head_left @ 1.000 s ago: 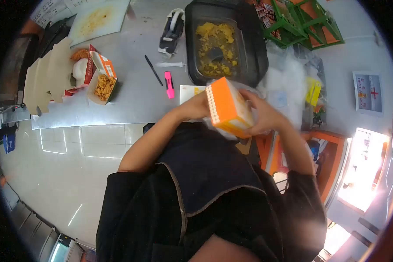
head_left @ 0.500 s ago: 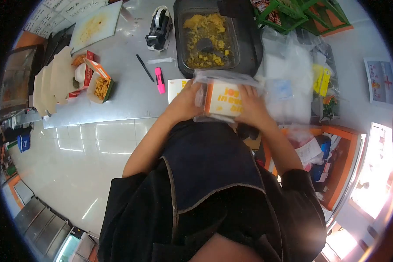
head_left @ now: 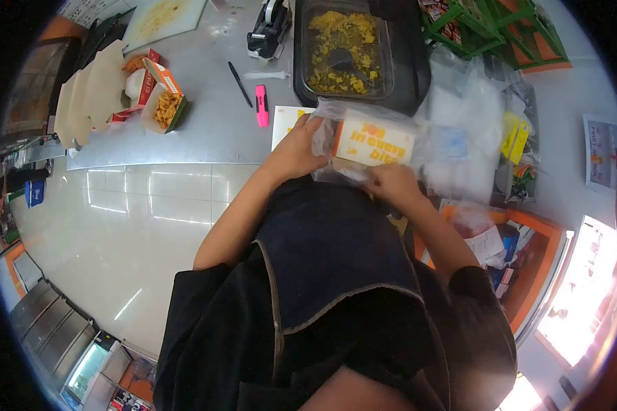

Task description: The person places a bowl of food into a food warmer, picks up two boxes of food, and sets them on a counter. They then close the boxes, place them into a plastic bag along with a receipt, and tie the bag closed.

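A white box (head_left: 373, 140) with orange and yellow lettering lies inside a clear plastic bag (head_left: 323, 130) at the near edge of the counter. My left hand (head_left: 299, 151) is closed on the bag's left side. At the bag's near edge, toward the right, my right hand (head_left: 394, 183) pinches the plastic with its fingers closed. The lettered face of the box points up and shows through the film. Partly under my left hand is a white, yellow-printed item (head_left: 284, 127).
A pink highlighter (head_left: 262, 106), black pen (head_left: 240, 84) and tape dispenser (head_left: 270, 31) lie beyond my left hand. Ahead is a tray of yellow crumbs (head_left: 343, 58). Open food boxes (head_left: 166, 103) stand left; plastic bags (head_left: 459, 130) and a green rack (head_left: 483, 27) are right.
My right hand has gone from lying on the box to pinching the bag's near edge. The lettering, upside down before, now reads upright. The camera view has shifted slightly.
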`<act>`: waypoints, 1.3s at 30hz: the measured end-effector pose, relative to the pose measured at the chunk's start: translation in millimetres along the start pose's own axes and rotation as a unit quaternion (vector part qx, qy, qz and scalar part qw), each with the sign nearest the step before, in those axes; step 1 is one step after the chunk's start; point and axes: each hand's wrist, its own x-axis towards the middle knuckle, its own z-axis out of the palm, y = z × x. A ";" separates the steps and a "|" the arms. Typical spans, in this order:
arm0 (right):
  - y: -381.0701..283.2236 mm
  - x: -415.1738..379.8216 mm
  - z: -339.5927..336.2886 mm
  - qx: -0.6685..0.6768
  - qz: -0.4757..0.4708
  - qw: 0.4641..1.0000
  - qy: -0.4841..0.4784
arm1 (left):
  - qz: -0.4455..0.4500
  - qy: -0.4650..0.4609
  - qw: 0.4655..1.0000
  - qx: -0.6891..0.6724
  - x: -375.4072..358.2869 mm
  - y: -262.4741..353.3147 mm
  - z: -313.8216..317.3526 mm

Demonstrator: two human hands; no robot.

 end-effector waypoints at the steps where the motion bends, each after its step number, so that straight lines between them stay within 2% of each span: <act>1: 0.3 1.6 4.1 0.000 -0.003 1.000 0.000 | -0.002 0.002 1.000 0.001 -0.4 -1.6 2.4; 7: -2.2 7.1 19.9 -0.061 0.016 0.998 -0.017 | -0.011 0.012 1.000 0.006 -2.7 -2.2 7.6; 10: 0.2 5.4 15.1 -0.040 0.029 0.998 0.026 | 0.012 0.006 1.000 -0.003 -3.0 -4.8 4.4; 12: 3.1 -3.2 -10.4 0.115 0.011 0.993 0.023 | 0.004 0.011 1.000 -0.001 -2.4 -8.0 6.1; 13: 4.8 -6.5 -22.2 0.113 0.014 0.993 0.023 | 0.007 0.009 1.000 -0.003 -1.9 -8.4 6.2; 15: 7.2 -13.1 -46.9 0.279 0.055 0.957 0.056 | 0.014 0.026 0.999 -0.016 -2.6 -9.4 5.5; 17: 17.7 -20.9 -73.1 0.325 0.089 0.940 0.059 | 0.011 0.020 1.000 -0.018 -0.8 -12.6 6.2; 19: 44.6 -25.5 -87.1 0.467 0.012 0.870 0.156 | 0.008 0.014 1.000 -0.019 -0.2 -14.2 6.1; 20: 47.7 -24.4 -93.0 0.466 0.016 0.871 0.159 | 0.008 0.012 1.000 -0.020 0.2 -14.1 5.9; 22: 51.2 -21.1 -106.9 0.557 0.096 0.794 0.223 | 0.013 0.009 1.000 -0.022 2.7 -14.1 5.4; 26: 44.2 5.1 -112.8 0.597 0.085 0.756 0.255 | 0.017 0.002 1.000 -0.016 5.5 -16.9 8.0; 28: 36.2 24.1 -110.4 0.561 0.077 0.789 0.240 | 0.019 0.007 1.000 0.001 1.7 -15.7 7.2; 29: 26.6 37.5 -109.2 0.563 0.073 0.788 0.238 | 0.015 0.003 1.000 -0.011 0.9 -12.4 6.8; 31: -5.0 69.1 -107.4 0.375 -0.053 0.879 0.290 | 0.006 0.000 1.000 -0.021 -0.8 -8.2 7.3; 33: -48.8 103.9 -110.0 0.244 -0.168 0.892 0.341 | 0.010 -0.006 1.000 -0.023 -2.6 -5.9 9.0; 35: -75.9 143.3 -100.6 0.093 -0.207 0.904 0.363 | 0.037 0.007 0.999 -0.008 -3.1 -10.9 14.2; 36: -84.3 160.4 -91.7 0.095 -0.208 0.904 0.362 | 0.022 0.006 1.000 -0.007 -4.9 -10.2 15.3; 38: -96.6 186.5 -77.3 -0.112 -0.094 0.942 0.302 | 0.005 0.011 1.000 -0.006 -7.7 -9.4 14.5; 39: -103.6 186.8 -79.3 -0.114 -0.100 0.941 0.304 | 0.019 0.008 0.999 -0.041 -8.0 -10.5 12.3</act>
